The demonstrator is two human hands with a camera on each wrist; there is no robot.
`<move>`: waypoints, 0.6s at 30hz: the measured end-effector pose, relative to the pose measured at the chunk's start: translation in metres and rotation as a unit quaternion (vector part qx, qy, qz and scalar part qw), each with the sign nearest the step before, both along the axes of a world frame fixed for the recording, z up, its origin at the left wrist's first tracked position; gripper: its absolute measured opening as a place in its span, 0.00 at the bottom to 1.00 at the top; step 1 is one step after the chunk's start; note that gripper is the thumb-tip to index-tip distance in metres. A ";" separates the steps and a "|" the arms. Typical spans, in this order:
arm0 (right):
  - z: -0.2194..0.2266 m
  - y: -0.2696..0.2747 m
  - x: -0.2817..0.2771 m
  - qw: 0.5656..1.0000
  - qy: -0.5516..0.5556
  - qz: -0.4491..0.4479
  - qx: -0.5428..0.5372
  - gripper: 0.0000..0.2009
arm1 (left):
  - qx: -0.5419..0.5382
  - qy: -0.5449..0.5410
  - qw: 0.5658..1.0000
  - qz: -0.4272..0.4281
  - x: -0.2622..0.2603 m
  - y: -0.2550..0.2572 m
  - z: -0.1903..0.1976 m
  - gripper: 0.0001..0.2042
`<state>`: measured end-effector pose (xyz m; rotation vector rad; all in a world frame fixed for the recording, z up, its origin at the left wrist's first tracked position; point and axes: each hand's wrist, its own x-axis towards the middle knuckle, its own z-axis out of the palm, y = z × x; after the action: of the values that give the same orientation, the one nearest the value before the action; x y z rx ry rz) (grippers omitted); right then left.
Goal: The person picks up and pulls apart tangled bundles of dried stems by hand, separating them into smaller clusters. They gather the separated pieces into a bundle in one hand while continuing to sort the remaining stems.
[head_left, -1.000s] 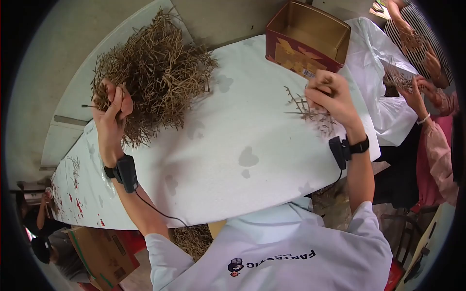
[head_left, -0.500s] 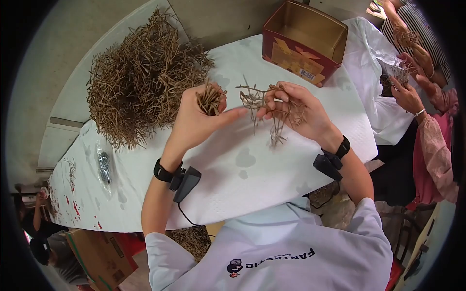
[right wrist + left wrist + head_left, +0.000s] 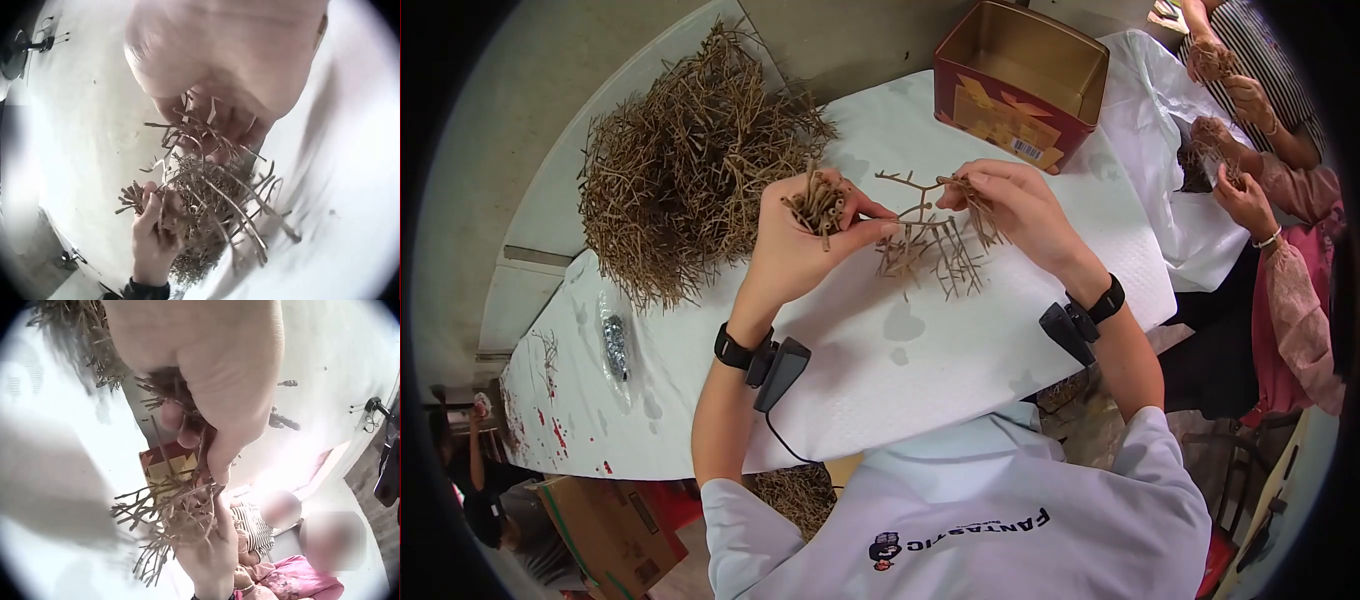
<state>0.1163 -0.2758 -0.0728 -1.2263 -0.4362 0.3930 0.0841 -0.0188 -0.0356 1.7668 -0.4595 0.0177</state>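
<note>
My left hand (image 3: 795,240) holds a tight bundle of brown twigs (image 3: 818,205) in its curled fingers, while its thumb and forefinger pinch the end of a thin stem. Branched twigs (image 3: 950,255) hang between the two hands above the white table (image 3: 960,350). My right hand (image 3: 1025,215) grips these branched twigs from the other side. In the right wrist view, several twig ends (image 3: 237,206) spread below the right palm, and the left hand (image 3: 153,240) is beyond them. The left wrist view shows the twigs (image 3: 169,512) at the right hand (image 3: 209,556).
A large heap of twigs (image 3: 690,170) lies at the left of the table. A red and gold box (image 3: 1030,120) stands at the back, beside a white plastic bag (image 3: 1145,130). A clear packet (image 3: 615,345) lies at the left. People handle twigs at the right.
Both hands came together over the middle of the table, the left from the heap and the right from the right side. The left thumb and forefinger now pinch a stem of the branched twigs.
</note>
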 end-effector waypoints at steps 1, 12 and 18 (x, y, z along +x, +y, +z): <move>0.004 0.002 -0.002 0.999 -0.021 -0.020 -0.025 0.13 | -0.007 0.013 1.000 -0.001 0.000 0.001 0.000 0.20; 0.019 0.005 -0.017 0.994 -0.019 0.046 -0.096 0.12 | -0.052 0.146 0.988 0.000 0.002 0.005 0.018 0.17; 0.015 0.016 -0.022 0.992 0.015 0.056 -0.113 0.15 | 0.187 -0.059 0.979 -0.049 -0.023 -0.031 0.023 0.12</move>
<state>0.0940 -0.2601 -0.0575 -1.4169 -0.4456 0.5675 0.0608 -0.0502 -0.0127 2.1179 -0.6701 -0.0357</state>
